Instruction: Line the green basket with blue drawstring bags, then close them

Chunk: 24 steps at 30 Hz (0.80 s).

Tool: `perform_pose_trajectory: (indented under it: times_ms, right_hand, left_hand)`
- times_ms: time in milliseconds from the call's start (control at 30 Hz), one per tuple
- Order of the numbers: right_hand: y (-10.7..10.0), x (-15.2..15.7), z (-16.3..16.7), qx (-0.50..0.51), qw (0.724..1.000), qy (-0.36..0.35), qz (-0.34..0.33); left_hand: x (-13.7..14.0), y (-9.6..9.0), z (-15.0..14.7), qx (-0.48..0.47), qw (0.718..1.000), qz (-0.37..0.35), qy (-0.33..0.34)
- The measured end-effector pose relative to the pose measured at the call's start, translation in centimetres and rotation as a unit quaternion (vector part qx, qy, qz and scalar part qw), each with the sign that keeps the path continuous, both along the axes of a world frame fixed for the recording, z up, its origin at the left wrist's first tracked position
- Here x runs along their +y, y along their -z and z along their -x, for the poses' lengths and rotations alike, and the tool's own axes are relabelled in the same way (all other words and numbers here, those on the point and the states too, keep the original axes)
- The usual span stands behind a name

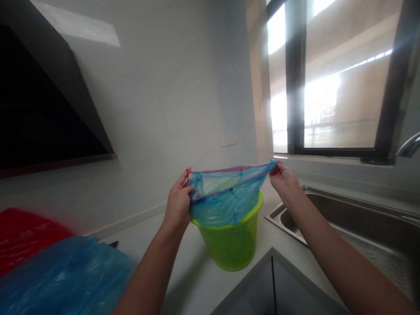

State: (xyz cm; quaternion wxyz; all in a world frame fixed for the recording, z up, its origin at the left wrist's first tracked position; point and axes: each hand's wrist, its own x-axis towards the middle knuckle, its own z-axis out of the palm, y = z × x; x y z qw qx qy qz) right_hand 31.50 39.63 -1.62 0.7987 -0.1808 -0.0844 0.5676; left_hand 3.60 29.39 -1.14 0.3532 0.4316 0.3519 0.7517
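Note:
A translucent blue drawstring trash bag [226,210] sits inside a lime-green perforated plastic basket [229,249], its upper part rising above the rim. Pink-red drawstring runs along the bag's mouth, which is stretched wide between my two hands. My left hand [180,197] grips the left end of the mouth, with a red loop of the string at its fingertip. On the other side, my right hand [282,177] pinches the right end, a little higher than the basket's rim. The lower part of the bag is seen only through the basket's holes.
A steel sink [357,232] with a faucet [409,145] lies at the right. Loose blue plastic [72,275] and a red bag [29,236] are at the left. A grey two-part panel [252,288] is in front. A dark range hood [49,100] hangs upper left.

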Motion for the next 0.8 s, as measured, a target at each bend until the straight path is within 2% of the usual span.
perform_pose_trajectory:
  times_ms: [167, 267, 333, 400, 600, 800]
  right_hand:
    - [0.4, -0.5, 1.0, -0.033, 0.999, -0.005, -0.012]
    - [0.6, -0.9, 1.7, -0.104, 0.994, 0.011, -0.007]
    - [0.7, -1.1, 2.0, -0.162, 0.987, 0.018, 0.003]
    - [0.8, -1.1, 2.1, -0.169, 0.985, -0.001, 0.016]
    - [0.9, -0.1, 1.5, -0.071, 0.996, -0.052, 0.019]
    - [0.6, 0.2, 1.1, -0.007, 0.996, -0.083, -0.014]
  left_hand:
    - [1.1, 0.8, 0.0, 0.017, 0.997, -0.032, -0.073]
    - [0.8, 0.3, 0.2, -0.009, 0.994, -0.079, -0.081]
    - [0.1, -0.3, 0.5, -0.052, 0.993, -0.098, -0.048]
    - [-0.7, -1.0, 0.6, -0.1, 0.99, -0.101, 0.003]
    - [-2.7, -2.3, 0.7, -0.196, 0.964, -0.149, 0.098]
    - [-3.2, -2.6, 0.4, -0.208, 0.953, -0.182, 0.125]
